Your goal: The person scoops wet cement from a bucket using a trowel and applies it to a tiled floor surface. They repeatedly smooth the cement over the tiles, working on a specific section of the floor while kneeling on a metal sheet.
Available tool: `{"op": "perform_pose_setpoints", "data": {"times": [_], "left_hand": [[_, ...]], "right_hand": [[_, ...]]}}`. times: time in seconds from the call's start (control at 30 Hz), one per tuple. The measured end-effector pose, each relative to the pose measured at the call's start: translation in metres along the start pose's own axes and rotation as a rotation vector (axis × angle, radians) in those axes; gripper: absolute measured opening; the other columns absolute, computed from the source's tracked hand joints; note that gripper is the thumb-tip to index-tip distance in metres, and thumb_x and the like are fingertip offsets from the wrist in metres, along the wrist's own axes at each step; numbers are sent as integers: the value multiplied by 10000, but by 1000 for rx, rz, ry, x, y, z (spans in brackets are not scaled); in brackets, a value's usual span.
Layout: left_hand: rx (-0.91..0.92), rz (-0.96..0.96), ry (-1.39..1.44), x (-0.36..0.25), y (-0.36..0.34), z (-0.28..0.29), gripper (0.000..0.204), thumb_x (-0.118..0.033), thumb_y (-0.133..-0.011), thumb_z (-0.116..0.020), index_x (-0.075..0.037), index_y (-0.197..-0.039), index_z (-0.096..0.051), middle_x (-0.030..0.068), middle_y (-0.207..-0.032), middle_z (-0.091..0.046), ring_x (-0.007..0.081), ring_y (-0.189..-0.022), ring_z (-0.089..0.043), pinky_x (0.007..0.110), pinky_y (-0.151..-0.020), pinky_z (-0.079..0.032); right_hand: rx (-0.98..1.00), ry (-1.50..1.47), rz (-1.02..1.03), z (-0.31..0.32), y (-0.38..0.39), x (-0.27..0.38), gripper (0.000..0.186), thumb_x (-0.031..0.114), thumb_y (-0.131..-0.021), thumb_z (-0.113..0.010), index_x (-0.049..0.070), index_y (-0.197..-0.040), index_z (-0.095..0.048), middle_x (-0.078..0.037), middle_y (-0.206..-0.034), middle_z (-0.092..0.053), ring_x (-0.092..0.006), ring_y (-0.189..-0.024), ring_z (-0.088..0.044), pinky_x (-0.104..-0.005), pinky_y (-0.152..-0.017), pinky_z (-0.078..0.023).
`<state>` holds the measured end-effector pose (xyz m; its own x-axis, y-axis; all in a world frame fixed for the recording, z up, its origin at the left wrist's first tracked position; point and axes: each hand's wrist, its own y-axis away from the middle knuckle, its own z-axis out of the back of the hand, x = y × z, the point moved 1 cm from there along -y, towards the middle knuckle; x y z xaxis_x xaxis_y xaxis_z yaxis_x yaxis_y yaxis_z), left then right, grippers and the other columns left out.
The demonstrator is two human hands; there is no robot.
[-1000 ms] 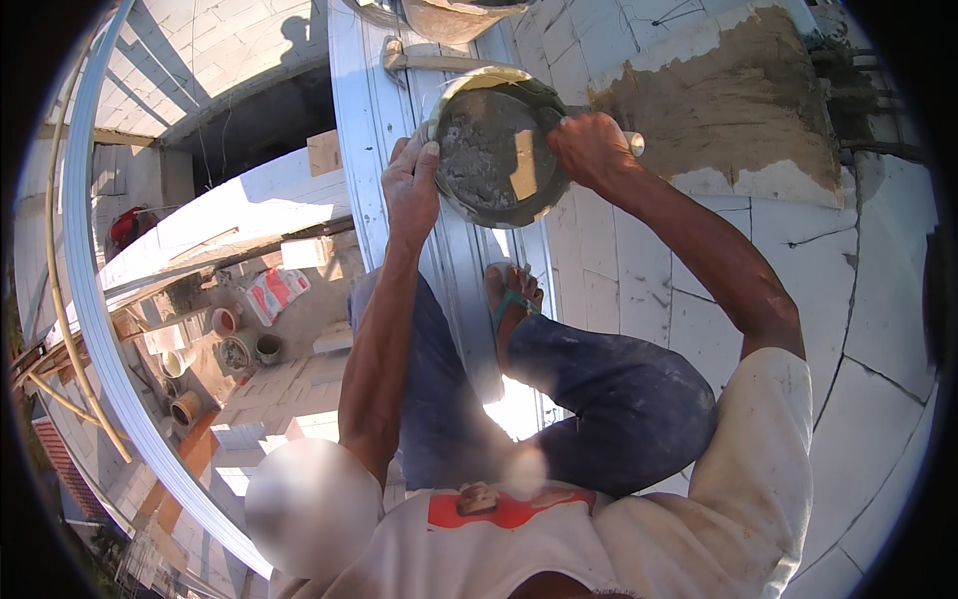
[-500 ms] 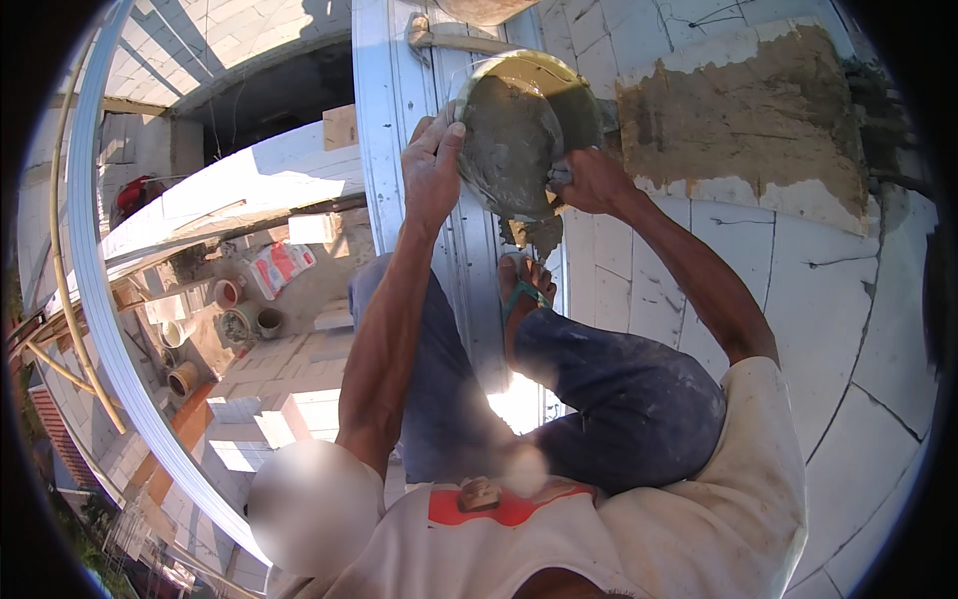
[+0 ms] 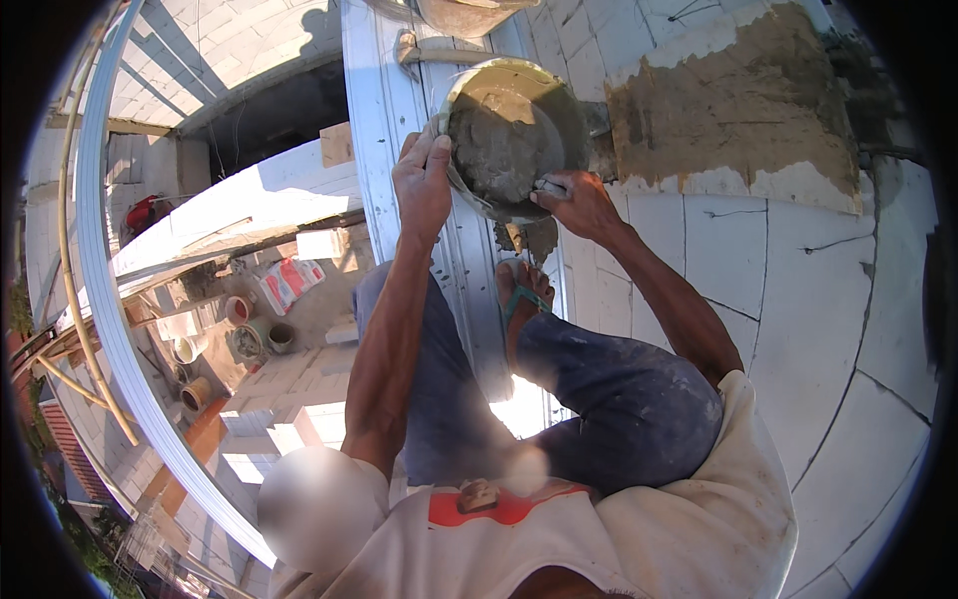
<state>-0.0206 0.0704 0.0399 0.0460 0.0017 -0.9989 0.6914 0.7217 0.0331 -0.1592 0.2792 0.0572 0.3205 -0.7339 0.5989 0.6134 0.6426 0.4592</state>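
Note:
A round bucket (image 3: 573, 112) of wet grey mortar (image 3: 496, 150) stands tilted in front of me on the pale metal beam. My left hand (image 3: 423, 185) grips its left rim, thumb on top. Closed at the near right rim, my right hand (image 3: 579, 203) has a short grey piece poking from its fingers over the mortar; whether that is a tool handle or a mortar-coated finger, I cannot tell. Just beyond the bucket lies a hammer (image 3: 454, 56) with a wooden handle. My sandalled foot (image 3: 524, 290) rests close below the bucket.
A mortar-smeared board (image 3: 738, 110) lies on the white block surface (image 3: 718, 250) at right. Another container (image 3: 469, 15) sits at the far edge. To the left is a drop to a lower level, with several buckets (image 3: 251, 337) and a red-and-white sack (image 3: 291, 284).
The bucket has tipped and shifted slightly toward me, and the mortar inside shows a lumpier surface. My right hand has moved a little lower along the rim. The whole view has shifted slightly.

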Motion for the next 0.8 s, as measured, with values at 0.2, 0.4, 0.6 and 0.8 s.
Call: {"op": "perform_pose_setpoints", "data": {"times": [0.2, 0.4, 0.6, 0.8], "left_hand": [[-91, 27, 98, 24, -8, 11, 390, -150, -1063, -581, 45, -1396, -637, 98, -1156, -644, 196, -1089, -608, 320, -977, -477], [-174, 250, 409, 59, -19, 25, 376, -116, -1075, -557, 66, -1397, -626, 134, -1306, -670, 205, -1191, -621, 327, -1043, -475], [-166, 320, 471, 52, -17, 24, 392, -159, -1099, -536, 54, -1420, -604, 126, -1273, -695, 192, -1132, -655, 320, -1011, -504], [-160, 361, 426, 34, -10, 17, 402, -220, -1112, -483, 29, -1394, -626, 106, -1191, -703, 187, -1026, -677, 335, -870, -573]], "right_hand": [[-28, -51, -22, 1, -3, 12, 515, 326, -914, -748, -46, -1266, -696, -257, -1111, -752, -344, -1063, -740, -418, -960, -556], [-12, -83, -20, 40, 12, 57, 501, 333, -932, -741, -54, -1248, -702, -207, -987, -734, -253, -847, -717, -385, -801, -566], [-31, -210, -154, 121, 68, 122, 440, 362, -946, -760, -35, -1133, -733, -64, -711, -622, -128, -572, -598, -324, -510, -487], [-188, -338, -177, 243, 151, 148, 384, 384, -995, -710, 0, -997, -730, -58, -716, -617, -116, -485, -543, -282, -400, -423]]}}
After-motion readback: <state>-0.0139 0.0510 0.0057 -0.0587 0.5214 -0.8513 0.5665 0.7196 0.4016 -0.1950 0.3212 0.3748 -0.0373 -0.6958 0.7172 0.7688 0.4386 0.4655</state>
